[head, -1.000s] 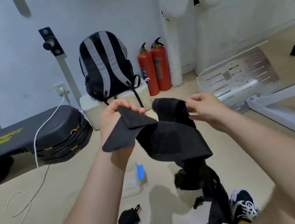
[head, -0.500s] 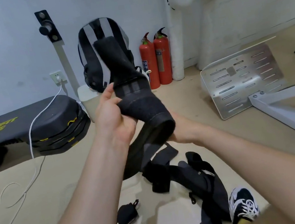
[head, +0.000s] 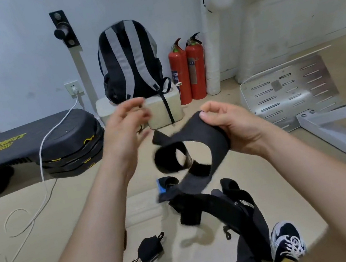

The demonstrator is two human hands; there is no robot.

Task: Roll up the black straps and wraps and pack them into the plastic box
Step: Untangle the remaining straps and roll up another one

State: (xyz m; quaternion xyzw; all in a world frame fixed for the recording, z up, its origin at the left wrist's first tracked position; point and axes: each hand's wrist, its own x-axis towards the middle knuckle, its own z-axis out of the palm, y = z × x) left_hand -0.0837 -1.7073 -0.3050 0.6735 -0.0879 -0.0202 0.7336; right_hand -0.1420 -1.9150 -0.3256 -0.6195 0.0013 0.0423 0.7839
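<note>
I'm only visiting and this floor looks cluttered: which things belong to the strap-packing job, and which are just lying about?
Part of the job: black wrap held by the right hand, strap pile on the floor, rolled wrap, plastic box.

Just lying about: backpack, fire extinguishers, white cable, metal plate.

Two red fire extinguishers (head: 197, 67) are standing at one o'clock, one striped backpack (head: 130, 58) is sitting at eleven, two sneakers (head: 286, 240) are showing at six, one rolled wrap (head: 149, 250) is lying at seven, and one loose wrap (head: 204, 134) is hanging at centre.
</note>
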